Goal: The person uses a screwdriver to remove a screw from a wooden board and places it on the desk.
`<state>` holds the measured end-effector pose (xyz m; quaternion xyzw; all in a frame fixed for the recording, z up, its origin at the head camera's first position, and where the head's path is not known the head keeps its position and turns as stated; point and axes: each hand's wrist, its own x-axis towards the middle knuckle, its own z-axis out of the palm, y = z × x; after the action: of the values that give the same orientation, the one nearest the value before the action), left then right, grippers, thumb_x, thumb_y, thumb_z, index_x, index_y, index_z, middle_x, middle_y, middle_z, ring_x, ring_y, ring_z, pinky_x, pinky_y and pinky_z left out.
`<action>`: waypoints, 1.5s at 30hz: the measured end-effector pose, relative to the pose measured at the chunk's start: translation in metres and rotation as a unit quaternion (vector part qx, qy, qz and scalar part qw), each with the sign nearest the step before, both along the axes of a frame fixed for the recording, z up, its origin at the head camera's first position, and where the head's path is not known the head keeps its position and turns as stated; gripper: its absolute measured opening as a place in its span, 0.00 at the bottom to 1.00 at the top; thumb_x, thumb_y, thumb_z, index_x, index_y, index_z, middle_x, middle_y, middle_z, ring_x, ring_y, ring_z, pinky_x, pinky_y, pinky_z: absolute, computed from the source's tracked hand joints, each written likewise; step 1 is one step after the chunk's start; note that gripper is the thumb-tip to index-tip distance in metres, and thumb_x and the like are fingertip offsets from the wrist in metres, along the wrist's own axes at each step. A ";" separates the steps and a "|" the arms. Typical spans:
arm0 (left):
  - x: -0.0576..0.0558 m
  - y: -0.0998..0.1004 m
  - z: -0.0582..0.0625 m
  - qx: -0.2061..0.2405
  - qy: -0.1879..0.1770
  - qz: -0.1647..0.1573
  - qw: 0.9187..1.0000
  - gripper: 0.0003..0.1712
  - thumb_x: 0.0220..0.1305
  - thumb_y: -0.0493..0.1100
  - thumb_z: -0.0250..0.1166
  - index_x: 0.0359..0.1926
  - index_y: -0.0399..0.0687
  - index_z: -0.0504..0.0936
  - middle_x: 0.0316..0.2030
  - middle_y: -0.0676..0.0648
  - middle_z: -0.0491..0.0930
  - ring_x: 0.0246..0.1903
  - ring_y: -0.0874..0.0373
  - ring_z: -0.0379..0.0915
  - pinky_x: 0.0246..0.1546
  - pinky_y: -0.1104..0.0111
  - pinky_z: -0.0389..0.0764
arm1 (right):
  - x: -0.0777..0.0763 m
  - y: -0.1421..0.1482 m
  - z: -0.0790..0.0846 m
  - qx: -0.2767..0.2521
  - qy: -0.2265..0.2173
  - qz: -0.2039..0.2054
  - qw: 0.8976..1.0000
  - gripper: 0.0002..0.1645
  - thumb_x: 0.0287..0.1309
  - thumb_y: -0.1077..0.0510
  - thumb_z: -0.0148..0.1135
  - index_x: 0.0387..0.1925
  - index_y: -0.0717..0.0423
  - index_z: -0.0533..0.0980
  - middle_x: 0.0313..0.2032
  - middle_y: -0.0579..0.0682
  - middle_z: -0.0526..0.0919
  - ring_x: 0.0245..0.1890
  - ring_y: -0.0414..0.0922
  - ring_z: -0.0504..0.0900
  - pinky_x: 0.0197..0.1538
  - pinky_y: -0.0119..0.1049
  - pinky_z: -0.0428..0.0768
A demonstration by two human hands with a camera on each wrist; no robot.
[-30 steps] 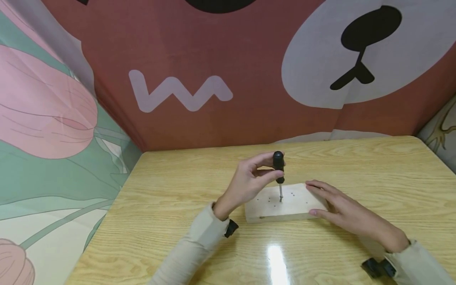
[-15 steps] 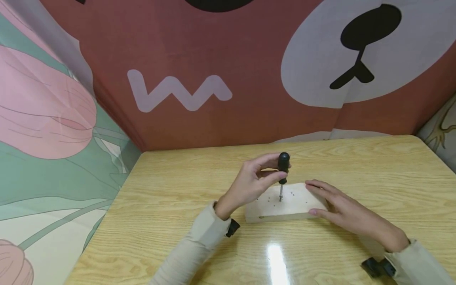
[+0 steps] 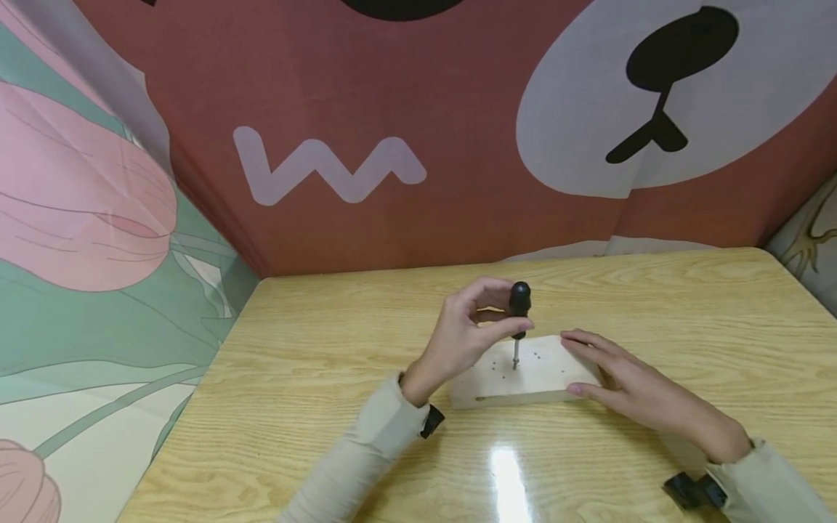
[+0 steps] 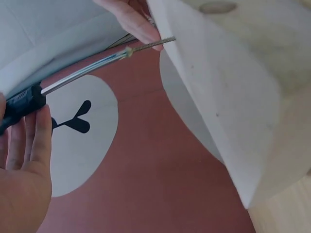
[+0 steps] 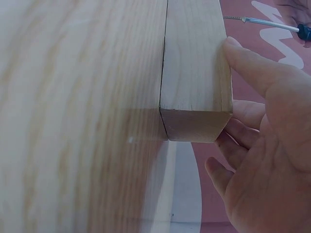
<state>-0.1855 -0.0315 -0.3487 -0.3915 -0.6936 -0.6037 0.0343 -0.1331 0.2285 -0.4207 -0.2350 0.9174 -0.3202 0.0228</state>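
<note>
On the yellow wood-grain tabletop [image 3: 314, 341] lies a pale rectangular wooden board [image 3: 549, 367], its end gripped by my right hand [image 3: 628, 388]. My left hand [image 3: 456, 335] pinches a black-handled metal screwdriver [image 3: 519, 299], tip at a thin threaded screw [image 4: 146, 46] standing in the board.

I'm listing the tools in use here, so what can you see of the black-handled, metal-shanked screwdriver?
The screwdriver has a black, round-ended handle that could be plastic and a slim, straight, shiny metal-looking shank. It stands nearly upright over the pale rectangular wooden block, its tip at the head of a thin, threaded, metallic screw that meets the block's upper face. The person's left hand grips the handle. The tip's shape cannot be made out.
</note>
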 end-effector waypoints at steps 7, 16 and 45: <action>0.001 -0.001 -0.003 0.006 0.008 -0.018 1.000 0.20 0.66 0.29 0.63 0.58 0.30 0.75 0.48 0.31 0.83 0.47 0.45 0.84 0.48 0.66 0.87 | 0.001 -0.001 0.001 0.000 -0.004 -0.001 1.000 0.41 0.66 0.42 0.61 0.73 0.56 0.63 0.73 0.58 0.61 0.71 0.62 0.63 0.61 0.64 0.69; -0.001 -0.005 0.000 -0.003 -0.019 -0.082 0.996 0.22 0.68 0.27 0.59 0.62 0.30 0.69 0.52 0.27 0.80 0.51 0.40 0.82 0.50 0.64 0.86 | 0.002 0.000 0.003 0.006 -0.014 -0.001 1.000 0.41 0.67 0.40 0.58 0.74 0.53 0.61 0.74 0.57 0.60 0.72 0.61 0.61 0.62 0.63 0.68; -0.001 -0.006 -0.001 -0.033 0.011 -0.029 0.999 0.24 0.65 0.29 0.64 0.62 0.32 0.73 0.47 0.31 0.84 0.46 0.44 0.85 0.47 0.68 0.87 | 0.001 -0.001 0.002 -0.001 -0.018 -0.007 1.000 0.42 0.67 0.40 0.59 0.73 0.56 0.61 0.73 0.59 0.60 0.72 0.63 0.61 0.63 0.65 0.67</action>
<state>-0.1863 -0.0379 -0.3497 -0.4186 -0.7010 -0.5773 0.0117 -0.1324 0.2270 -0.4184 -0.2228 0.9181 -0.3258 0.0367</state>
